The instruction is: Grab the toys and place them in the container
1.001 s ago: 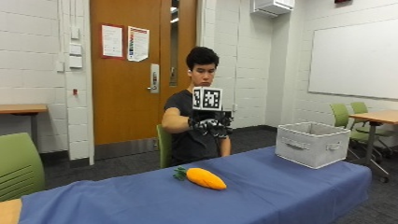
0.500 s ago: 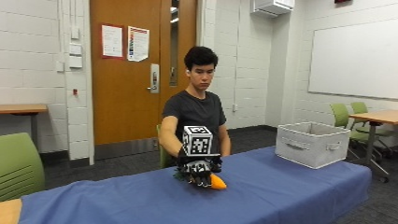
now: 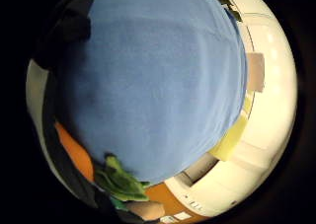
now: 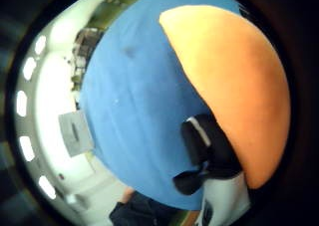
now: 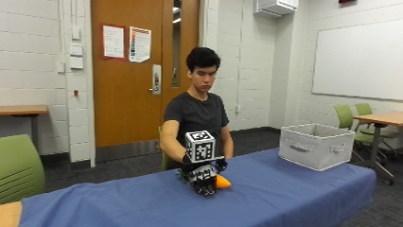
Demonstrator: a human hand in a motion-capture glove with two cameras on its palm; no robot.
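- The carrot (image 5: 222, 181) lies on the blue table (image 5: 302, 194), at the middle of its near part, with its green leaves (image 3: 118, 179) toward the person.
- The right hand (image 5: 203, 176) rests over it from above, fingers pointing down toward the cloth; this looks like the reach-and-grasp step, with the toy not yet lifted.
- In the thumb-side palm view the orange body fills much of the frame, so the palm is close to it, and a gloved fingertip (image 4: 207, 146) lies against its side.
- The fingers seem to curl around the carrot, though I cannot tell whether the grip is complete.
- The bin (image 5: 317, 145) stands well apart on the right of the table, open side up, ready to take the toy.
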